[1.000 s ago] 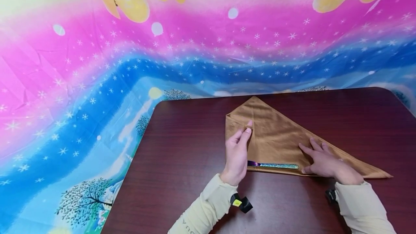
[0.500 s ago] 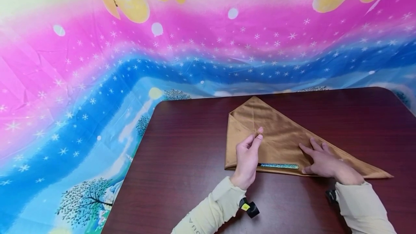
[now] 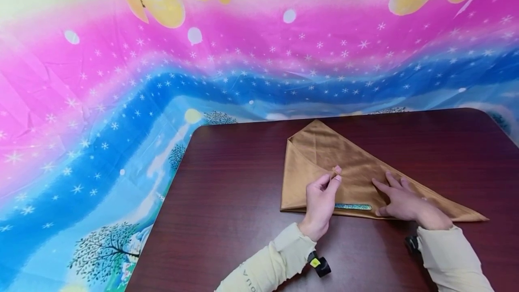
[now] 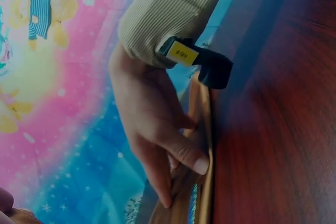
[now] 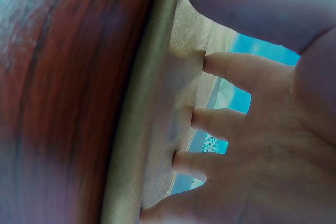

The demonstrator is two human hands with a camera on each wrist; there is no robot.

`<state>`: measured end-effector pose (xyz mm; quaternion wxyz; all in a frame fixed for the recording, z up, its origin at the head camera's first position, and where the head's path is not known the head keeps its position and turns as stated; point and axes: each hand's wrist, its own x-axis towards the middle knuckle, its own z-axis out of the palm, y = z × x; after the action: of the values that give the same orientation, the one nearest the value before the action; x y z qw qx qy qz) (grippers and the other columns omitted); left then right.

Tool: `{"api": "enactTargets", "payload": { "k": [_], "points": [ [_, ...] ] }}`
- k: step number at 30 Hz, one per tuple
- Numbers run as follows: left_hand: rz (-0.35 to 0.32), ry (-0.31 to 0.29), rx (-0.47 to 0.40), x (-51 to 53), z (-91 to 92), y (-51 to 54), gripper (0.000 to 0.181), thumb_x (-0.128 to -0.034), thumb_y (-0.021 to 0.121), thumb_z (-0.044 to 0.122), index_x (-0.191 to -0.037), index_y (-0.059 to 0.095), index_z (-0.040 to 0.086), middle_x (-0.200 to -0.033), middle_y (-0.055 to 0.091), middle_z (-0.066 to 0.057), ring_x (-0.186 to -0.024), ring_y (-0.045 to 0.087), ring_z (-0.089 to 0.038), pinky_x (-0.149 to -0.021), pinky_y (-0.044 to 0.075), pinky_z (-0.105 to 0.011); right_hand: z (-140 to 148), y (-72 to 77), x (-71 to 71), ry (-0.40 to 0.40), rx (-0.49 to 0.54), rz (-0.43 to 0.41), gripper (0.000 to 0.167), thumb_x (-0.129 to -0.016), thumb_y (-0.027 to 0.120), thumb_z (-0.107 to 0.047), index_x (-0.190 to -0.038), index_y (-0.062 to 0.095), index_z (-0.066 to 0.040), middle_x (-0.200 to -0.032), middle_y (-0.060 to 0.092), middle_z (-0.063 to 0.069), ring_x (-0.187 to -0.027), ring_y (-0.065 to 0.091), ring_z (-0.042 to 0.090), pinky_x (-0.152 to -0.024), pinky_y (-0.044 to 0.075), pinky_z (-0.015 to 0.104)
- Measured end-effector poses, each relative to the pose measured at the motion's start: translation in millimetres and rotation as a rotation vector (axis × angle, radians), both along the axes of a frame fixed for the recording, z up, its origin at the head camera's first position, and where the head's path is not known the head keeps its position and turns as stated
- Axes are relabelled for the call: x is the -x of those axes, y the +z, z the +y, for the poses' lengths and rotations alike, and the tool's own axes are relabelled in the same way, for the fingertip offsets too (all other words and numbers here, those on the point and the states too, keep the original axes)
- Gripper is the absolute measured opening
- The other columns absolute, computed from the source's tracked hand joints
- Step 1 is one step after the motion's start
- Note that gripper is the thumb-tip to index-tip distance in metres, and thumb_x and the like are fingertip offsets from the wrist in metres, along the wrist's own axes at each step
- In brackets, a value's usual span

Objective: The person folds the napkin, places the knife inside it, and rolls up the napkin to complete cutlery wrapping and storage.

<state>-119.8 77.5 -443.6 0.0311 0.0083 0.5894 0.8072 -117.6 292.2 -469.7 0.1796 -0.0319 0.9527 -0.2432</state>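
Note:
A folded gold-brown satin cloth napkin [image 3: 357, 161] lies on the table in the head view. My left hand [image 3: 321, 199] pinches a corner of its folded flap between thumb and fingers, slightly above the layers beneath. At the bottom left of the left wrist view, the left fingertips [image 4: 5, 203] hold that bit of cloth. My right hand [image 3: 405, 202] rests on the napkin's right part with fingers spread, and in the right wrist view its fingertips [image 5: 199, 120] touch the cloth. Between the hands lies a glittery blue-green cutlery handle [image 3: 353, 207]; its left end is hidden behind the left hand.
The dark red-brown wooden table [image 3: 227, 175] extends left of and in front of the napkin. Behind it hangs a pink and blue printed backdrop [image 3: 243, 57] with snowflakes. A black camera mount [image 3: 320, 265] sits at the left wrist.
My left hand has moved right and slightly toward me, drawing the pinched flap across the napkin and covering more of the cutlery handle. The right hand stays in place.

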Motion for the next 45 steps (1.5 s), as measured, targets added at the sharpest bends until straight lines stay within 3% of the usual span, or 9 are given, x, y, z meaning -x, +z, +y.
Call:
{"api": "enactTargets", "payload": {
  "k": [11,28,45],
  "points": [
    [0.009,-0.017,0.023,-5.9,10.8,-7.6,0.024,-0.0850,0.063,0.002,-0.107,0.072,0.001,-0.114,0.071,-0.008,-0.109,0.064,-0.015,-0.086,0.048,-0.013,-1.5,0.7,0.6,-0.007,-0.006,0.004,0.091,-0.074,0.079,-0.031,-0.146,0.033,0.000,-0.151,0.006,0.038,-0.131,0.001,0.067,-0.076,0.008,0.091],
    [-0.010,-0.052,0.001,-10.7,21.8,-19.1,0.024,-0.0790,0.062,-0.008,-0.100,0.070,-0.003,-0.114,0.069,-0.005,-0.113,0.062,-0.018,-0.087,0.047,-0.013,-1.1,-1.0,1.2,-0.009,-0.017,-0.001,0.090,-0.074,0.079,-0.032,-0.146,0.035,0.000,-0.151,0.007,0.039,-0.131,0.001,0.067,-0.076,0.009,0.091],
    [-0.034,-0.060,0.099,-13.2,31.4,-30.2,0.022,-0.0756,0.061,-0.014,-0.092,0.069,-0.002,-0.106,0.068,0.003,-0.111,0.062,-0.021,-0.090,0.044,-0.015,-0.4,-2.5,1.0,-0.010,-0.027,0.002,0.090,-0.074,0.079,-0.033,-0.146,0.034,-0.001,-0.151,0.007,0.038,-0.131,0.002,0.066,-0.075,0.009,0.091]
  ]
}}
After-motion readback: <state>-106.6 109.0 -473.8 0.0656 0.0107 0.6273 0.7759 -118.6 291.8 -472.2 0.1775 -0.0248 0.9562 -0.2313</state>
